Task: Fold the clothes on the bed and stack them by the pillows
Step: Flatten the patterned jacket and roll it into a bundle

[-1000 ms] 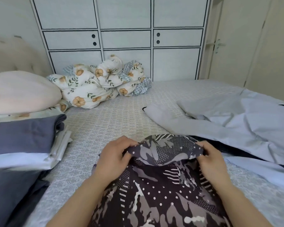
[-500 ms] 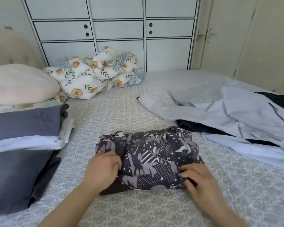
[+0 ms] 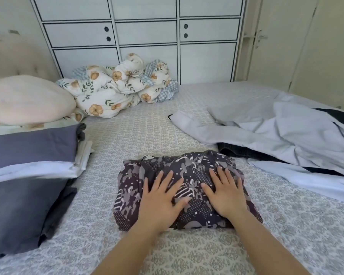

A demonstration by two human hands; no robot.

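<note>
Left hand (image 3: 160,197) and right hand (image 3: 224,192), both palm-down with fingers straight and spread, press flat on one folded dark patterned garment (image 3: 184,176) at the near middle of the bed (image 3: 139,133); neither grips it. Left: one stack of folded clothes (image 3: 28,165) beside one pink pillow (image 3: 28,100). Right: one unfolded pale blue jacket (image 3: 286,135). Far: one bundled floral duvet (image 3: 119,86).

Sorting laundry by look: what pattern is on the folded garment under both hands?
Dark camouflage-like patchwork of grey shapes, white dots and stripes; head view.
</note>
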